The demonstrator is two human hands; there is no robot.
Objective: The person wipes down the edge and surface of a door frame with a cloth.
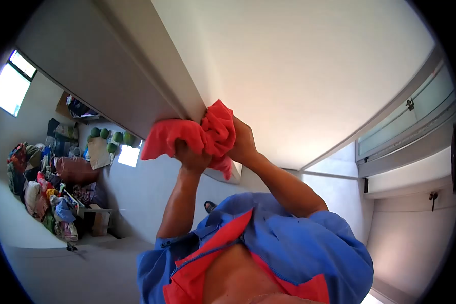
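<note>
My two hands meet at a red cloth (176,134), bunched against the edge of a pale panel (152,66). My left hand (193,158) curls its fingers around the cloth. My right hand (244,142) presses against its other side, fingers hidden, so I cannot tell how tightly they close. Off to the left, clothes (45,195) lie heaped.

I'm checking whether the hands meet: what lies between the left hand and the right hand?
In the head view, bunched red cloth lies between the left hand and the right hand.
</note>
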